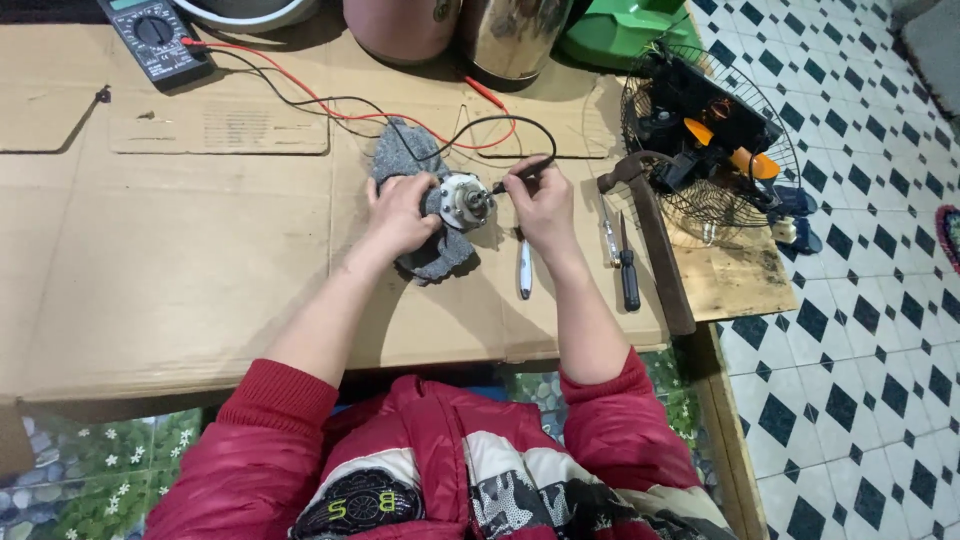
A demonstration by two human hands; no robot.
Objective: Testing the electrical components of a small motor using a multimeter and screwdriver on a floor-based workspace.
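Even, soft indoor light — faint shadows, mild glare on the tiles (edges bowed), all fairly sharp.

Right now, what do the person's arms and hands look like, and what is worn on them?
Both hands, the left hand and the right hand, are bare: no gloves, rings or watch show. The forearms are uncovered too. The red padded jacket sleeves are pushed up to about the elbows, the cuffs bunched there. The fingers carry no tape or covers.

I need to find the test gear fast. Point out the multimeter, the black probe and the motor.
multimeter [152,35], head view, on its dial.
black probe [522,176], head view, on the shaft held in the right hand's fingers.
motor [465,200], head view, on its round metal end face.
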